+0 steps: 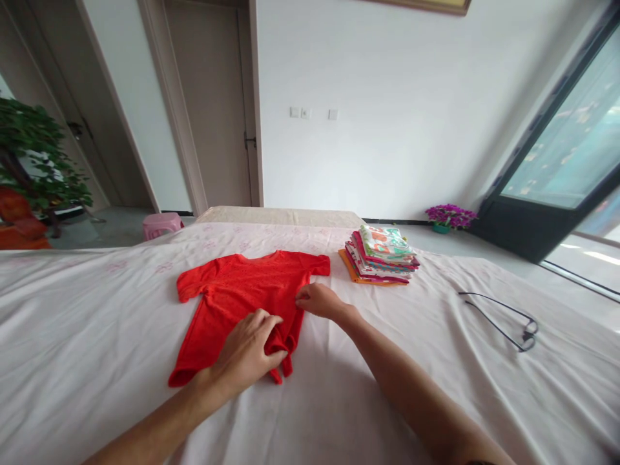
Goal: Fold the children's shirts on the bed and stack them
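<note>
A small red T-shirt (237, 290) lies spread on the white bed sheet (97, 336), neck toward the far side. My left hand (249, 352) rests on the shirt's lower right hem, fingers pinching a bunched fold of the red cloth. My right hand (320, 300) lies at the shirt's right side edge, fingers curled and pinching the fabric there. A stack of folded colourful clothes (380, 255) sits just right of the shirt's sleeve.
A dark wire clothes hanger (508, 320) lies on the sheet to the right. Beyond the bed are a pink stool (162, 224), a green plant (33, 155), a purple flower pot (448, 217), a door and a large window.
</note>
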`<action>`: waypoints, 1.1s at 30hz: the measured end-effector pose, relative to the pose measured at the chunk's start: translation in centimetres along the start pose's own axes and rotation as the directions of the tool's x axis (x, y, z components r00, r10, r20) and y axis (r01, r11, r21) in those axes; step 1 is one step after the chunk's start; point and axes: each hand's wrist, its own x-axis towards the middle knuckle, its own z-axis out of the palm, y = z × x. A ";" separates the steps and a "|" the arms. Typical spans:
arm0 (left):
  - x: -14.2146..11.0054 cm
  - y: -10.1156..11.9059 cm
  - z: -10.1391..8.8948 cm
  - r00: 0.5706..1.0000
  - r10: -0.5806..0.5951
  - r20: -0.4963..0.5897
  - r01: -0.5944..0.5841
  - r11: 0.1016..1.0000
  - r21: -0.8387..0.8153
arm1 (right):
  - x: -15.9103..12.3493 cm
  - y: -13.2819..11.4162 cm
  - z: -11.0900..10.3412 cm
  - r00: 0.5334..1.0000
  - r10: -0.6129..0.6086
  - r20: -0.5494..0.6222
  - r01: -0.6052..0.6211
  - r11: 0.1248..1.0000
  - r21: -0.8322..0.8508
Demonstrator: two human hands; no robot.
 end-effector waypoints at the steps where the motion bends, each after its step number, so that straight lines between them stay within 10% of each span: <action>1: 0.2 0.0 0.5 1.000 -0.018 -0.013 0.018 1.000 -0.020 | -0.1 -0.2 0.4 0.999 -0.030 -0.020 0.031 0.997 0.064; 10: 1.0 -4.5 1.3 0.898 -0.419 -0.139 0.208 0.679 -0.704 | -2.3 -2.1 1.9 0.992 -0.100 -0.082 0.115 0.972 0.205; 18: 0.6 -5.2 1.3 0.824 -0.564 -0.055 0.215 0.400 -0.891 | -4.5 -5.8 3.2 0.979 -0.170 -0.113 0.163 0.984 -0.069; 33: 0.2 -3.2 0.1 0.885 -0.448 -0.128 0.211 0.631 -0.746 | -7.4 -4.0 -0.5 0.993 0.118 0.004 -0.104 0.893 -0.439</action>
